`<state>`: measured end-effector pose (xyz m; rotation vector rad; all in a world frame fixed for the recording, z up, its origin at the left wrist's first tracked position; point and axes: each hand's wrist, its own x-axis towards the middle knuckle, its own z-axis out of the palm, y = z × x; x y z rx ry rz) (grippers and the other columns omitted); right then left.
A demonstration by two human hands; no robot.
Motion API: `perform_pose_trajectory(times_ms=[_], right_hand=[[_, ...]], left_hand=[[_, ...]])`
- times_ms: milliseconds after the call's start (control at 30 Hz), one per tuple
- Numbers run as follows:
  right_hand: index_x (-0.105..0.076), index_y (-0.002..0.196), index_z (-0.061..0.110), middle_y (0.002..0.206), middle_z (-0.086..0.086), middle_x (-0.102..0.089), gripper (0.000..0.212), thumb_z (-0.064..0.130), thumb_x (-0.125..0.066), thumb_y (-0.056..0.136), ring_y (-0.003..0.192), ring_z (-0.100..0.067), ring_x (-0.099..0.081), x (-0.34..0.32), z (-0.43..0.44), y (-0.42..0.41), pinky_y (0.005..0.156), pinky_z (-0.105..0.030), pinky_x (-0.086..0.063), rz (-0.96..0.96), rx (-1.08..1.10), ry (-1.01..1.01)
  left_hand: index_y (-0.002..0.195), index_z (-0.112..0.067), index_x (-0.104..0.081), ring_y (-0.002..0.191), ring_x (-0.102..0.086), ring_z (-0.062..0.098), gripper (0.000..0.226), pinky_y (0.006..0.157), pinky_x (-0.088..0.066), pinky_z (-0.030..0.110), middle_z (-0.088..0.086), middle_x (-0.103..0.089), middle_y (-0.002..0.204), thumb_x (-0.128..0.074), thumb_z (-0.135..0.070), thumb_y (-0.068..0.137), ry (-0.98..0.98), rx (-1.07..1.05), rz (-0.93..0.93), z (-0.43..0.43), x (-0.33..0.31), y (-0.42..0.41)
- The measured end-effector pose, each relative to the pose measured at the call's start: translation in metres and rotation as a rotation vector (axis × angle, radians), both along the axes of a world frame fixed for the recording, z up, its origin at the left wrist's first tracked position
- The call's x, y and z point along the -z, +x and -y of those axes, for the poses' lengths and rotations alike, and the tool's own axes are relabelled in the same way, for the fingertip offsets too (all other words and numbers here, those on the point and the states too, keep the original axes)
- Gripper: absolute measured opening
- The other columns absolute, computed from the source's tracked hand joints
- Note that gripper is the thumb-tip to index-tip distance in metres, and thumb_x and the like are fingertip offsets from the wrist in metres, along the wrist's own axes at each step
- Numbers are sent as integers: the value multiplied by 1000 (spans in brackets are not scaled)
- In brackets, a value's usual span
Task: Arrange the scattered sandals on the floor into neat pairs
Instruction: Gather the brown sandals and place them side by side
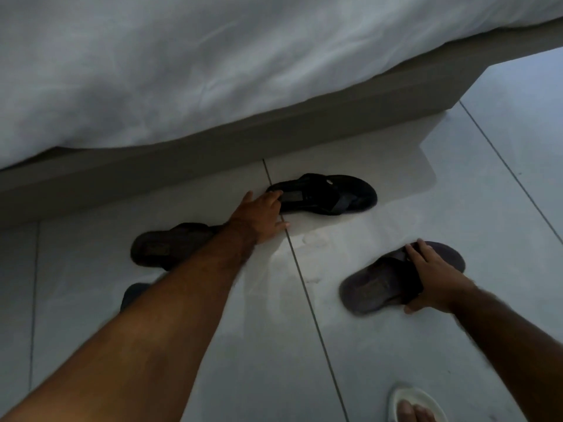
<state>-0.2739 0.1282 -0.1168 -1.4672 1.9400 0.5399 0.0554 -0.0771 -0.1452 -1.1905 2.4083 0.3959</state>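
A bed [213, 71] with a white cover fills the far side of the room, its grey base [304, 129] running along the pale tiled floor [396, 345]. Four dark sandals lie on the tiles, none paired. The black sandal [332, 193] sits nearest the bed base; the left hand [259, 214] reaches across to it, fingertips laid over its heel end and thumb raised, though whether the fingers have closed on it cannot be told from here. Just behind that wrist, on the side away from the black sandal, lies a brown sandal [170, 245], partly covered by the forearm. A further dark sandal [134, 293] shows only as an edge beneath the same forearm, closer to the person. Well apart from the left hand, the right hand [435, 278] grasps a grey sandal [380, 284] across its strap, fingers over the top and thumb under the near edge. Nearest the person, below the right forearm, toes rest in a white sandal [414, 403].
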Motion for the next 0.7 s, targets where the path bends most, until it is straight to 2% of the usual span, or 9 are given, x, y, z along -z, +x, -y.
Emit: perform_pose_trajectory(times_ms=[200,333,500,700], right_hand=[[0,161,16,169,-9,10,157,57,-95,43,157,-26,-3,-1,2,4,124,-41,-22,11,40,-20],[-3,161,14,170,-11,7,158,57,-95,41,157,-26,-3,-3,7,7,125,-43,-21,16,59,-8],[-1,161,14,170,-11,8,160,59,-95,40,157,-27,-5,-4,13,16,124,-40,-21,-6,78,-7],[-1,161,15,170,-9,7,160,58,-96,39,157,-27,-5,-3,22,27,125,-43,-22,-12,94,2]], left_hand=[[152,-10,-32,151,-22,23,86,122,-17,52,1,-6,169,-27,-71,93,41,-79,74,16,-9,76],[156,-14,-24,152,-21,20,96,123,-15,50,-2,-7,169,-22,-81,87,32,-218,103,22,-9,130],[159,-19,-16,154,-15,17,99,123,-15,51,-5,-4,169,-13,-84,84,-4,-366,165,33,0,187],[160,-19,-11,155,-11,19,104,124,-8,51,-3,-1,169,-7,-86,81,48,-524,120,34,-1,188]])
